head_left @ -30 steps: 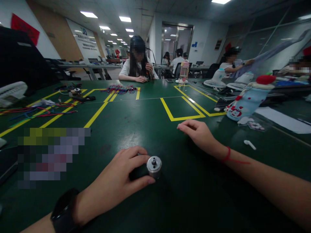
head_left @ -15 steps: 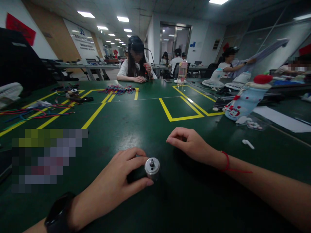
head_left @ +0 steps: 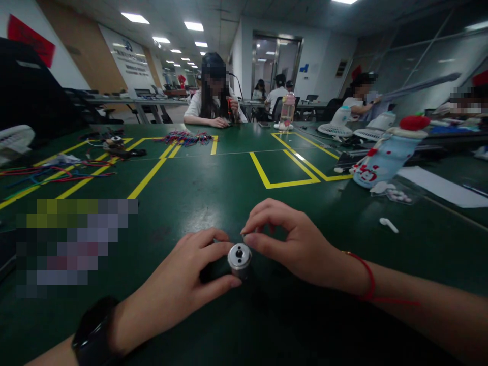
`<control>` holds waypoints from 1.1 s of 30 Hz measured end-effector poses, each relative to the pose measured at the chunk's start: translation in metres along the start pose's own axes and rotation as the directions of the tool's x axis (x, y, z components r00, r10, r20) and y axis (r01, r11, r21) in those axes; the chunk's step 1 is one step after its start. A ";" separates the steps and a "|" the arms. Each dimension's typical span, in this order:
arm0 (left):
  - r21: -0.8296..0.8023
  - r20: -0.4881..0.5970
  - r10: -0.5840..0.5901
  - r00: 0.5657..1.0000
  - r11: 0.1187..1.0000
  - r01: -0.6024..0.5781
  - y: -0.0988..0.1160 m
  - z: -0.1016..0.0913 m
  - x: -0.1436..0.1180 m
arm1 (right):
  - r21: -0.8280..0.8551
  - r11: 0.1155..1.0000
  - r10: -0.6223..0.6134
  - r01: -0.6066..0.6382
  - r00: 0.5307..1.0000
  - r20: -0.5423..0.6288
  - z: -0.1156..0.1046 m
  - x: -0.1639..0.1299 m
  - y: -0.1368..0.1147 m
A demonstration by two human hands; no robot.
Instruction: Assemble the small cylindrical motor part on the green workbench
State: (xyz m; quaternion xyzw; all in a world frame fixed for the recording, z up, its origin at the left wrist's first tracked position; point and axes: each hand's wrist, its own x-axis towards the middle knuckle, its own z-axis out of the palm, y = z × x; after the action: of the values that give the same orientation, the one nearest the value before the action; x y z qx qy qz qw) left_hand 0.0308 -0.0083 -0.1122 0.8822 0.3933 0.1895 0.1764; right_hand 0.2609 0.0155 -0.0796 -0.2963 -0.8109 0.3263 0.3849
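A small silver metal cylinder [head_left: 239, 258], much like a little motor, stands upright on the green table. Its flat top has a dark centre opening and smaller holes. My left hand [head_left: 194, 274] closes on it from the left, forefinger behind and thumb in front. Just above and right of the cylinder, my right hand [head_left: 282, 234] pinches a tiny metal piece [head_left: 243, 235] between thumb and forefinger. Most of that piece is hidden by the fingertips.
Yellow tape [head_left: 267, 173] marks areas of the table [head_left: 183, 193]. Bundled wires [head_left: 186, 138] and loose wires [head_left: 64, 175] lie farther off. At right are a blue bottle [head_left: 387, 157], white paper [head_left: 442, 187] and a white earbud [head_left: 389, 224]. A person [head_left: 215, 96] sits opposite.
My right hand has moved left to the cylinder and now pinches a tiny metal piece. The small knob seen on the cylinder's top is gone from there. My left hand keeps its hold.
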 end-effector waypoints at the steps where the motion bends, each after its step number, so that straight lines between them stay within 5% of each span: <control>1: -0.005 0.003 -0.006 1.000 1.000 0.006 0.002 0.000 0.000 | -0.015 1.000 0.008 -0.007 1.000 0.012 -0.004 -0.001 0.002; 7: -0.015 0.014 -0.027 1.000 1.000 0.028 0.007 -0.011 -0.003 | -0.250 0.968 0.089 0.014 0.913 0.398 -0.028 -0.004 0.014; 16: -0.018 0.026 -0.034 0.999 0.999 0.035 -0.015 0.001 0.010 | -0.240 0.971 0.082 0.018 0.914 0.399 -0.021 -0.001 0.047; 22: -0.023 0.025 -0.030 0.999 0.999 0.030 -0.027 0.008 0.011 | 0.026 0.970 0.235 -0.242 0.959 0.156 -0.027 0.010 0.071; 28: -0.014 0.035 -0.029 0.999 0.999 0.029 -0.027 0.010 0.009 | 0.094 0.905 0.425 -0.415 0.883 -0.200 -0.045 0.017 0.106; 31: -0.013 0.043 -0.027 0.999 1.000 0.028 -0.026 0.007 0.008 | 0.103 0.905 0.426 -0.414 0.873 -0.236 -0.048 0.017 0.110; 33: -0.014 0.039 -0.026 0.999 1.000 0.026 -0.024 0.007 0.008 | 0.025 0.916 0.400 -0.402 0.903 -0.159 -0.046 0.016 0.102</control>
State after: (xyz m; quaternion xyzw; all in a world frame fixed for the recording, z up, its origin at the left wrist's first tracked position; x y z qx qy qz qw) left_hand 0.0239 0.0123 -0.1274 0.8792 0.3998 0.1729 0.1929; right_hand 0.3140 0.1035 -0.1276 -0.4837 -0.7003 0.3698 0.3725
